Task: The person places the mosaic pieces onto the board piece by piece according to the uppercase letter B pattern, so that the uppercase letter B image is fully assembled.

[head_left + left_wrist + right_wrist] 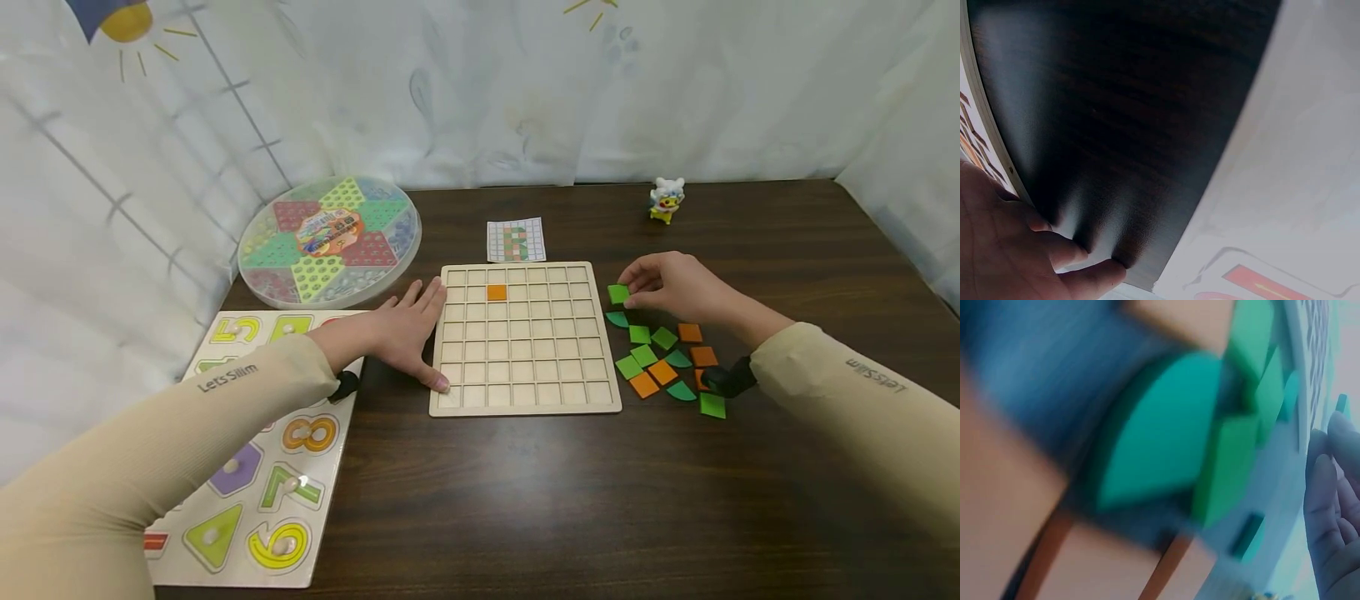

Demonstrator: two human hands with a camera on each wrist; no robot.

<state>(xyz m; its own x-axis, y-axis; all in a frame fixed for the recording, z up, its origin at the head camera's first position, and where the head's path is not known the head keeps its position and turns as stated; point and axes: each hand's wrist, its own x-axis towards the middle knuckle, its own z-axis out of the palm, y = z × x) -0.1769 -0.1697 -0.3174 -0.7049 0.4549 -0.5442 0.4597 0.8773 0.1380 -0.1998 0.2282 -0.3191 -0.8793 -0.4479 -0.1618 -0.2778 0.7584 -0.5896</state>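
A wooden grid board (525, 408) lies in the middle of the table, with one orange square tile (497, 292) in its second row from the top. Along its left edge my left hand (408, 333) rests, fingers spread straight and the thumb at the lower left corner. My right hand (678, 287) pinches a green square tile (617, 294) between thumb and fingers, just right of the board. Below that hand lie loose green squares (663, 338), orange squares (690, 333) and dark green quarter-round pieces (681, 391). In the right wrist view the fingertips (1339, 425) hold the green tile's edge.
Behind the board is a small printed pattern card (516, 240). A round Chinese checkers set (330, 242) and a number puzzle board (300, 533) occupy the left side. At the back right stands a small figurine (666, 200). A pale patterned curtain (495, 92) hangs behind the table.
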